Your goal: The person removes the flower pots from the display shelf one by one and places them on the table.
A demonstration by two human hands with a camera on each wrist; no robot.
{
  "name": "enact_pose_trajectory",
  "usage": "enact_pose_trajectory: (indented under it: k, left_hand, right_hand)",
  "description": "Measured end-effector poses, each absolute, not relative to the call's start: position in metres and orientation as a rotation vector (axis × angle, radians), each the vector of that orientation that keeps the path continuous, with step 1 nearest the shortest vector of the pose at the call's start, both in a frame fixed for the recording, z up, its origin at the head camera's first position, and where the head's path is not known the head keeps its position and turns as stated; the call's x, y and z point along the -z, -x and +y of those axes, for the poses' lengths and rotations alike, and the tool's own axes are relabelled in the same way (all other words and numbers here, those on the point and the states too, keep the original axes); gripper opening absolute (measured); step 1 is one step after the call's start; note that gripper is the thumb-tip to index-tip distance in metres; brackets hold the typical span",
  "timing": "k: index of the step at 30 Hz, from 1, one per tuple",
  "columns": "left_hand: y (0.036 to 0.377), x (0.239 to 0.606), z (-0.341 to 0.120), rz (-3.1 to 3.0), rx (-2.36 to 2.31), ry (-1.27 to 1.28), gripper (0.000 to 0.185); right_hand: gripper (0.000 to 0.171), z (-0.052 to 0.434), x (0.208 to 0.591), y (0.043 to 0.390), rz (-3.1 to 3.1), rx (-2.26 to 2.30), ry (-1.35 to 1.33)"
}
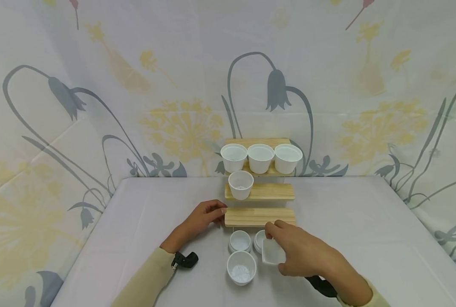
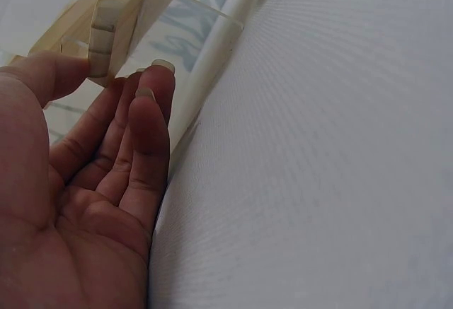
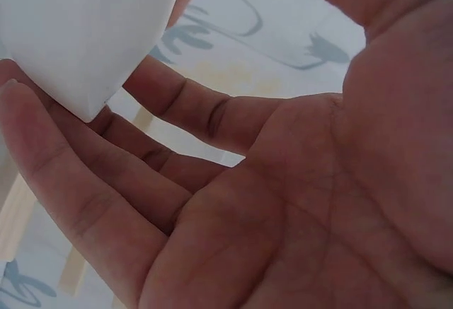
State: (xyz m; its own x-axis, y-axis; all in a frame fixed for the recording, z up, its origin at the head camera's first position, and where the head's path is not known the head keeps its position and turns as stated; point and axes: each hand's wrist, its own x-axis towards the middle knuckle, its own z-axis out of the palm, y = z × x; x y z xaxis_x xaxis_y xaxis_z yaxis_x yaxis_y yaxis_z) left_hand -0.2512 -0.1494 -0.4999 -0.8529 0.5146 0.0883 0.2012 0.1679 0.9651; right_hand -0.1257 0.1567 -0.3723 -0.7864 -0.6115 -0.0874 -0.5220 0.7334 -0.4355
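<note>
My left hand [image 1: 203, 218] is at the left end of a stepped wooden rack. Its thumb and fingers pinch the end of the lowest shelf [image 1: 259, 216], which the left wrist view shows as a pale wooden board end [image 2: 103, 39]. In front of the rack, my right hand [image 1: 302, 249] grips a white plastic cup [image 1: 272, 252] between thumb and fingers. From the right wrist, this cup [image 3: 92, 30] looms close, with fingers along its side. Left of it stands another white cup [image 1: 241, 268], before a small stack of white cups [image 1: 240, 242].
Three white cups, the middle one [image 1: 260, 158] among them, line the top shelf. One more cup [image 1: 240, 185] stands at the left of the middle shelf [image 1: 274, 192]. A second stack [image 1: 258, 241] is partly hidden by my right hand. Flower-patterned cloth [image 1: 189, 76] hangs behind the white table [image 1: 335, 213].
</note>
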Motion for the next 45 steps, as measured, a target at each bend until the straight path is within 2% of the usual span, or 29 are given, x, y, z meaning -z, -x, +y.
enact_pose_trajectory:
  k: [31,45]
  left_hand:
    - [0.251,0.500,-0.150,2.188,-1.736,-0.695,0.024]
    - [0.252,0.500,-0.150,2.192,-1.725,-0.702,0.024]
  right_hand:
    - [0.062,0.144,0.385,0.122,2.634,0.522,0.903]
    - [0.061,0.137,0.395,0.121,2.697,0.345,0.871]
